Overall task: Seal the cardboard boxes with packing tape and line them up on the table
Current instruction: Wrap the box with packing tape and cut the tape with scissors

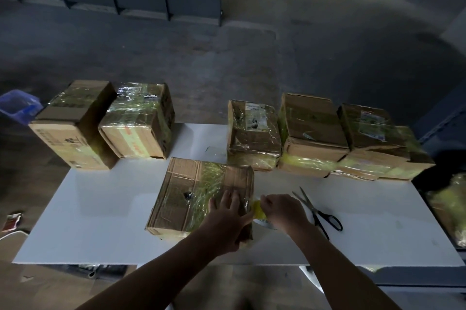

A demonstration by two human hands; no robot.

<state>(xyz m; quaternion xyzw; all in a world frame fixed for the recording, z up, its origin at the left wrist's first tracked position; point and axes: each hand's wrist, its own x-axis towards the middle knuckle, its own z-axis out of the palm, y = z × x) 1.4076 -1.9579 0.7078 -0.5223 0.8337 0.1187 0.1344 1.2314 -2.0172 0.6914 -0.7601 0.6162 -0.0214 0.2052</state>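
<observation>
A person's left hand (227, 221) presses flat on a brown, tape-wrapped cardboard box (186, 183). The right hand (282, 211) pinches yellowish packing tape (258, 208) at the box's right edge. A blue plastic bin (19, 105) sits far left, its contents unclear.

Boxes (312, 128) are lining the far edge of the table (100, 208), leaving a gap mid-row. Near box (191, 188) is blocking centre front. Scissors (315, 210) are lying just right of it, and bare tabletop is lying open on the left.
</observation>
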